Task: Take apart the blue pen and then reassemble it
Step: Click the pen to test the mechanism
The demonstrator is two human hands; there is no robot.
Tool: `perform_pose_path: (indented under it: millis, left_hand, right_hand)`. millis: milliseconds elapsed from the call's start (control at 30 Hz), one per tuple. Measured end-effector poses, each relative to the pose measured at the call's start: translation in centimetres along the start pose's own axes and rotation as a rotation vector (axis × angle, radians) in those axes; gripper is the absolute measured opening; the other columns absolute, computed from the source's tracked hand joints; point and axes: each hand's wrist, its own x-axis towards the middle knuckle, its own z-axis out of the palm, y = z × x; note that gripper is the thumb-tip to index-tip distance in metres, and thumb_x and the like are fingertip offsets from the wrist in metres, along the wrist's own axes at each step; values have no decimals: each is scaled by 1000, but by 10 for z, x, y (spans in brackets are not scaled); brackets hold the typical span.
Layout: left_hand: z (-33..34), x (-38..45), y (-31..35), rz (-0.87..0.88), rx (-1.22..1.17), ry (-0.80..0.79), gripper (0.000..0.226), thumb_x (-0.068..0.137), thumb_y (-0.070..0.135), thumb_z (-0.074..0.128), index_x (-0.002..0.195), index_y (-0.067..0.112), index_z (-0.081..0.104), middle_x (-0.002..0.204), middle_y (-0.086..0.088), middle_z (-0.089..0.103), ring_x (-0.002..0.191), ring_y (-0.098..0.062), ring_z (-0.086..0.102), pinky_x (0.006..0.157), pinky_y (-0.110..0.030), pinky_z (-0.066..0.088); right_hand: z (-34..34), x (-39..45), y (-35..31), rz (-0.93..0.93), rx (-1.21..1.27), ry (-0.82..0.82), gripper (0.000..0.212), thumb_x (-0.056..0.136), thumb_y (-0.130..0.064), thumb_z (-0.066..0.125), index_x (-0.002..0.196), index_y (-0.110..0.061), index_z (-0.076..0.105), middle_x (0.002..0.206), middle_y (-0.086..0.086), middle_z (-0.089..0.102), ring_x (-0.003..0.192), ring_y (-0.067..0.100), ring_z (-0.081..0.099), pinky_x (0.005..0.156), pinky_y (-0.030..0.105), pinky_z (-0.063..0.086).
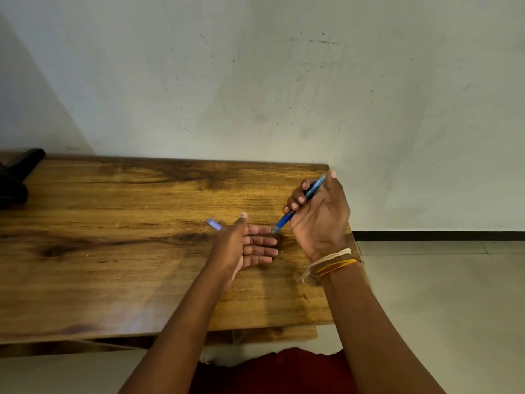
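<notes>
The right hand [318, 214] is closed around the blue pen [299, 201], fingers curled over the barrel and the thumb raised beside its upper end. The pen slants through the fist: its pale, translucent blue top sticks out above the fingers, away from the person, and its darker, solid blue grip section comes out below the little finger. A small clear or silvery tip ends the pen, pointing down and toward the left hand [247, 245], and it lies just at the tip of that hand's index finger; whether the two touch cannot be told.

The left hand is open, palm turned toward the right hand, fingers stretched out flat and close together, thumb raised. It holds nothing that can be seen. Just beyond its thumb, on the side away from the right hand, a small pale lilac-blue piece [213, 224] lies on the wooden table [113, 251]; it is short, slanted and partly hidden behind the hand, and what it is cannot be made out.

Both hands hover over the right end of the table. Pale and orange threads [329, 264] are tied around the right wrist. Far out past the left hand, at the table's far left corner, sits a dark object [17, 174].
</notes>
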Motion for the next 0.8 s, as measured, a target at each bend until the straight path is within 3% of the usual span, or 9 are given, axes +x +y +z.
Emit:
perform_pose_path:
  millis: [167, 333, 533, 800]
  left_hand:
    - [2, 0, 2, -13, -28, 8, 60, 102, 41, 24, 102, -4, 64, 88, -23, 69, 60, -24, 71, 53, -27, 57]
    - [-6, -1, 1, -1, -27, 10, 60, 102, 40, 24, 104, -5, 64, 89, -23, 70, 63, -25, 71, 53, -27, 57]
    - [-7, -1, 2, 2, -17, 1, 61, 102, 41, 24, 106, -6, 64, 92, -25, 70, 63, -24, 71, 53, -26, 57]
    - [-9, -1, 1, 5, -3, 10, 60, 102, 42, 25, 100, -2, 65, 93, -25, 71, 66, -26, 71, 55, -28, 57]
  right_hand:
    - [10, -5, 0, -67, -234, -79, 40, 87, -51, 37, 73, -15, 46, 63, 0, 31, 57, 11, 29, 56, 23, 30]
    - [20, -8, 8, -26, -99, -113, 43, 87, -54, 33, 77, -14, 46, 65, 0, 32, 58, 11, 32, 58, 24, 30]
    - [21, -7, 12, -28, -164, -102, 46, 100, -45, 23, 69, -16, 41, 58, -4, 29, 52, 9, 28, 56, 25, 27]
    - [20, -7, 10, -28, -130, -144, 38, 90, -44, 32, 64, -16, 37, 55, -2, 27, 48, 11, 25, 52, 28, 24]
